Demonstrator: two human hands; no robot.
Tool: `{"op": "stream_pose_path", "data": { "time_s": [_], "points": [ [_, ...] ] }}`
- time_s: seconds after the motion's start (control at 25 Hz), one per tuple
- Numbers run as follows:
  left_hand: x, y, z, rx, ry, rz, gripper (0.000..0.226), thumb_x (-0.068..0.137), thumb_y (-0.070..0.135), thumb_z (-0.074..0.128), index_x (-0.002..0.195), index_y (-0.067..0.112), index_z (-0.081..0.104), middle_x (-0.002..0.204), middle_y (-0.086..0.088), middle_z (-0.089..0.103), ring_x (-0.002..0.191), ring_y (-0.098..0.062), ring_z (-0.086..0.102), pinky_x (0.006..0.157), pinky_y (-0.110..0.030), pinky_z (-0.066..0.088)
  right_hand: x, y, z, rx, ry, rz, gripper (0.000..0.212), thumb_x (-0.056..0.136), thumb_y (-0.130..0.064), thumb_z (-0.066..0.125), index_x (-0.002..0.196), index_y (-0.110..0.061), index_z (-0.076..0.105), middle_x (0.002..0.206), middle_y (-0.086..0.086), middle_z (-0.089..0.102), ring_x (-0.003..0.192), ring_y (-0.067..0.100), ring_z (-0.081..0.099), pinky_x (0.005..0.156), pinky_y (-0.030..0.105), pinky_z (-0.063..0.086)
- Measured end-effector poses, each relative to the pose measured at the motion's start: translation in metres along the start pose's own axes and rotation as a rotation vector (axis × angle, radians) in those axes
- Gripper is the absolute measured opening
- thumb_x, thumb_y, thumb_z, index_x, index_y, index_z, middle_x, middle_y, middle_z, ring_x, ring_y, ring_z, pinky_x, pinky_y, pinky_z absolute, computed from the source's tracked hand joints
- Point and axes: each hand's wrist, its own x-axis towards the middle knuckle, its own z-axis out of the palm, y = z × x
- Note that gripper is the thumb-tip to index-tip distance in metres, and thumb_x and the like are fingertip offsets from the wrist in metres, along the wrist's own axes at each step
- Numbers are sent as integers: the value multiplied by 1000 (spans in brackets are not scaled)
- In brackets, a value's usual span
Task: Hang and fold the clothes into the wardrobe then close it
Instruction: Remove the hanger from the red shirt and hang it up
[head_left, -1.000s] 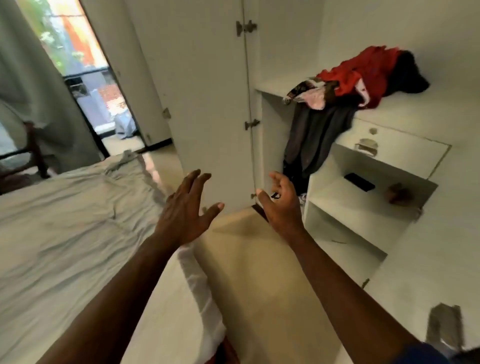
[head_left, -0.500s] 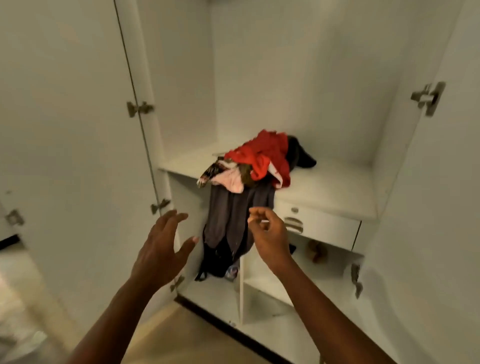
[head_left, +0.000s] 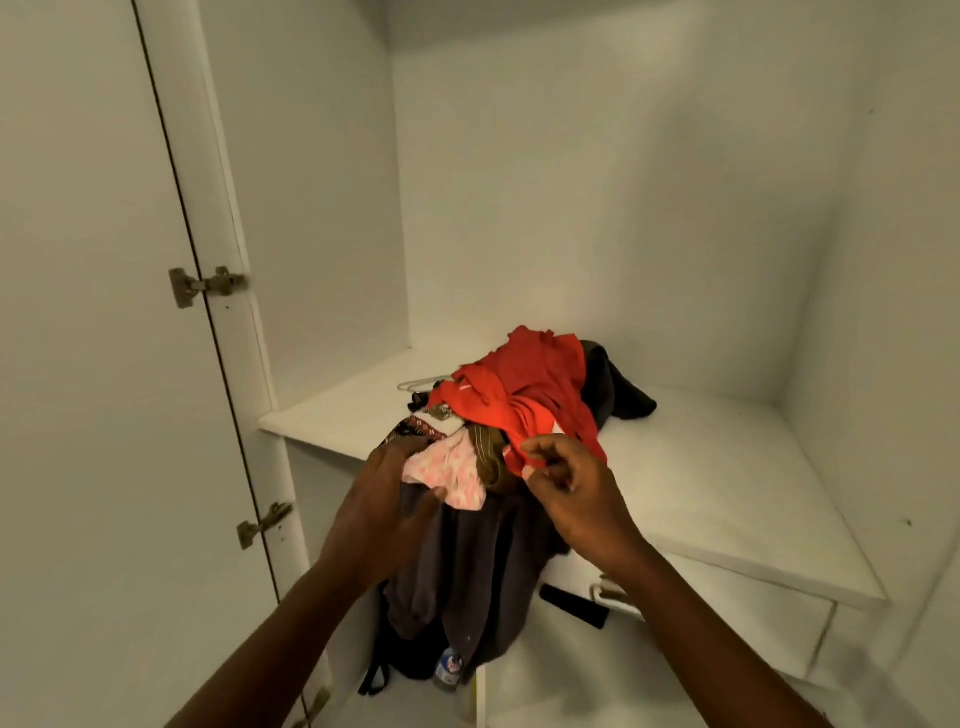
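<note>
White wardrobe (head_left: 571, 182) interior fills pretty much the whole view, plain walls and kinda dim light. Both hands are in the pile of clothes at the front edge of the shelf (head_left: 727, 493).

Left hand (head_left: 382, 501) has the pink cloth (head_left: 457, 470) gripped, fingers over the top and thumb curled up underneath. Right hand (head_left: 571, 488) is curled in, thumb and forefinger pinching the lower edge of the red garment (head_left: 524, 395), which sits on top of the heap.

Between the two hands an olive-brown piece (head_left: 491, 460) pokes out, and just above the left hand there's a dark patterned strip (head_left: 418, 428). Under both hands a dark grey garment (head_left: 467, 571) spills over the shelf edge and hangs down the front. Behind the red one, a black garment (head_left: 626, 397) lies further back on the shelf. A wire hanger (head_left: 415, 385) peeks out at the left of the pile, flat on the shelf.

Below the shelf on the right is a drawer (head_left: 737, 634) with a metal handle (head_left: 605, 595), partly hidden by the right forearm. A flat black thing (head_left: 574, 607) sits just beside it, can't tell what. Down low, a small bottle (head_left: 449, 667) and black straps (head_left: 376, 675) show under the hanging cloth.

Wardrobe door (head_left: 93, 364) on the left stands open, upper hinge (head_left: 205, 285) and lower hinge (head_left: 262, 522) both showing.
</note>
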Motion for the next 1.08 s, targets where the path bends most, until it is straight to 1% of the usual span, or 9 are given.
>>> {"op": "stream_pose_path", "data": {
  "time_s": [0.16,0.32,0.48,0.6,0.68,0.8,0.92,1.0,1.08],
  "points": [
    [81,-24,41,-31,-39,-18,64,86,41,67,145,25,49,136,7,56,118,-9,57,99,-43,54,75,30,-8,-103,-104,-18,33,92,-32,71,124,-39,62,122,-19,63,107,0,62,96,28,54],
    [160,-59,94,46,-121,77,70,89,55,63,147,21,46,146,2,53,136,-18,50,108,-48,48,146,84,-16,-372,-245,22,63,90,-49,69,145,-36,42,147,-8,43,136,13,42,115,29,33],
    [188,-74,135,56,-217,82,80,83,71,52,152,31,38,150,10,43,137,-10,42,110,-41,43,162,126,-17,-533,-150,42,90,73,-83,53,149,-38,35,152,-9,35,140,15,35,114,33,35],
    [219,-85,161,49,-245,241,71,84,67,58,145,34,47,138,18,43,127,-3,41,106,-31,38,168,136,-18,-505,6,64,79,72,-86,47,138,-44,44,138,-15,39,129,7,40,103,27,41],
    [246,-98,171,2,-230,342,54,85,62,62,130,31,59,123,14,54,115,-7,52,96,-27,40,168,134,-18,-390,116,166,66,71,-87,49,126,-50,50,127,-20,42,125,3,43,101,25,42],
    [270,-102,175,-59,-175,476,25,94,49,58,103,26,63,95,15,62,88,-13,63,77,-33,49,163,125,-26,-357,130,232,68,71,-93,49,121,-48,58,121,-23,50,119,-3,50,102,30,49],
    [289,-99,168,-198,-86,508,22,96,43,57,102,24,68,92,13,69,82,-6,65,69,-36,55,168,106,-23,-446,78,247,74,71,-95,44,126,-48,58,120,-25,56,114,-5,54,97,32,53],
    [309,-85,159,-262,-26,563,23,94,40,61,104,22,71,97,11,72,86,-7,67,72,-36,56,171,90,-17,-452,125,261,73,71,-95,42,125,-49,57,119,-26,57,112,-6,56,96,31,53],
    [334,-68,147,-276,26,652,21,93,37,64,105,22,73,98,8,73,87,-12,69,71,-37,57,174,73,-10,-416,203,234,63,75,-89,46,120,-47,59,116,-26,60,108,-6,58,93,22,51]
  ]
}}
